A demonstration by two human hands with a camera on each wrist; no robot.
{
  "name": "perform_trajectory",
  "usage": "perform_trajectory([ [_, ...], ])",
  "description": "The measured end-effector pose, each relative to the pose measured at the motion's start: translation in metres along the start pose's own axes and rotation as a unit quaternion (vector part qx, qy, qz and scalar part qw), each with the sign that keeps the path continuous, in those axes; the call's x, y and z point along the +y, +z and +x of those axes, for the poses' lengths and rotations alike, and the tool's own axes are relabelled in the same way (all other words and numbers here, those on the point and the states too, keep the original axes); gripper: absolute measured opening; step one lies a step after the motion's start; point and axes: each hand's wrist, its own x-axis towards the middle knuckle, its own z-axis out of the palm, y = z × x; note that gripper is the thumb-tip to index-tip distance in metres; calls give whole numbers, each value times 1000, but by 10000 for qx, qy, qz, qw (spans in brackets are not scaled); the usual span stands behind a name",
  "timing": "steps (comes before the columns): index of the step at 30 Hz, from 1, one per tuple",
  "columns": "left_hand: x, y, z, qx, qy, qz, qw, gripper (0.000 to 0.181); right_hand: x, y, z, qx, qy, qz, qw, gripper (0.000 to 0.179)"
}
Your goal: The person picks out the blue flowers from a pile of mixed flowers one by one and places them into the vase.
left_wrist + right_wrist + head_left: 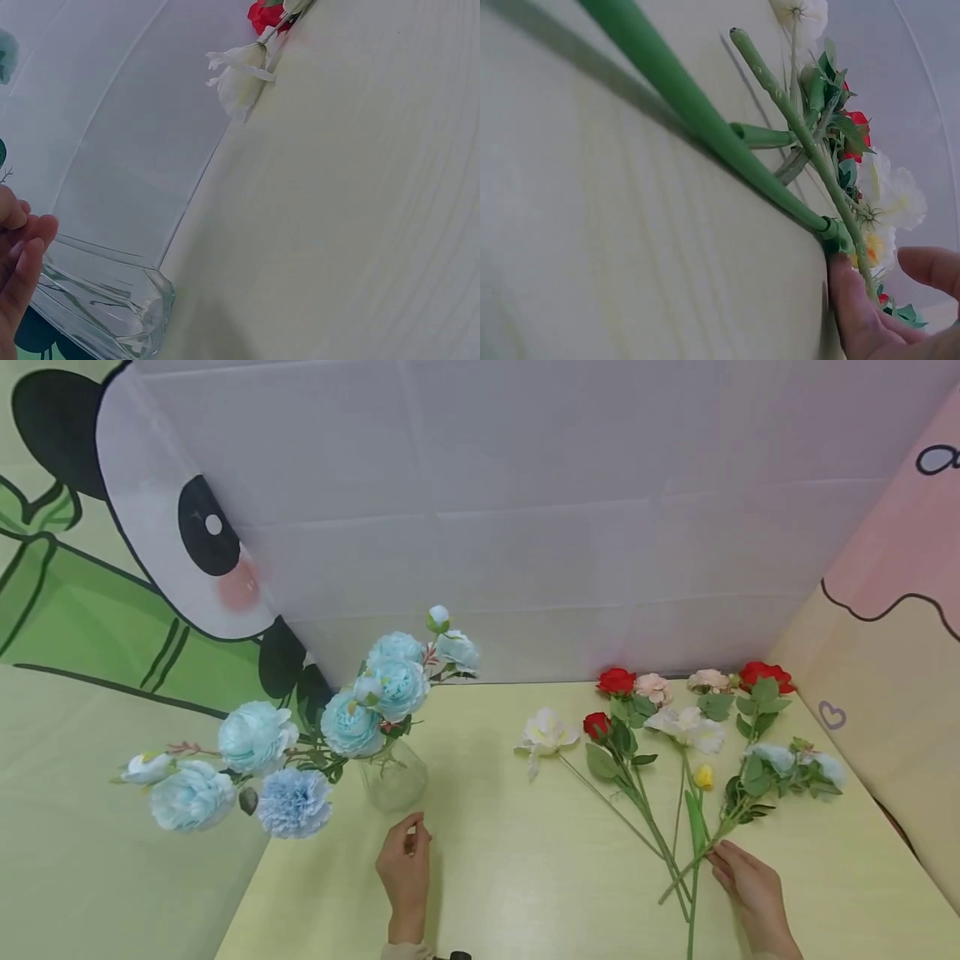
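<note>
A clear glass vase (396, 781) on the left of the table holds several pale blue flowers (401, 685), spreading left and right. Just in front of it is my left hand (405, 872), fingers loosely bent and holding nothing; in the left wrist view the fingertips overlap the vase's side. At the right, my right hand (750, 885) has its fingertips at the crossing stems of a light blue flower spray (780, 760) and a yellow tulip (703, 777). In the right wrist view the thumb (930, 266) stands apart from the stem (821, 169) between it and the fingers.
Red roses (617, 682), pale pink flowers (708, 680) and white flowers (550, 732) lie on the right half of the table (510, 860), their stems crossing toward the front. A printed cloth backdrop (525, 527) stands along the back and sides.
</note>
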Motion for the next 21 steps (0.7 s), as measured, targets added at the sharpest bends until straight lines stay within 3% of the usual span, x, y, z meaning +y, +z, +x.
perform_trajectory([
  [8, -1, 0, 1, -20, 90, 9, 10000, 15, -4, 6, 2, 437, -53, 32, 9990, 67],
  [15, -1, -1, 4, 78, 96, 117, 9999, 13, -6, 4, 5, 488, -82, -102, 9987, 68],
  [17, 0, -1, 4, 62, 73, 106, 9999, 14, -7, 2, 6, 453, -45, -200, 9988, 53],
  [21, 2, -2, 3, -5, -4, 72, 10000, 15, -12, -1, 8, 171, 51, -461, 9988, 5],
])
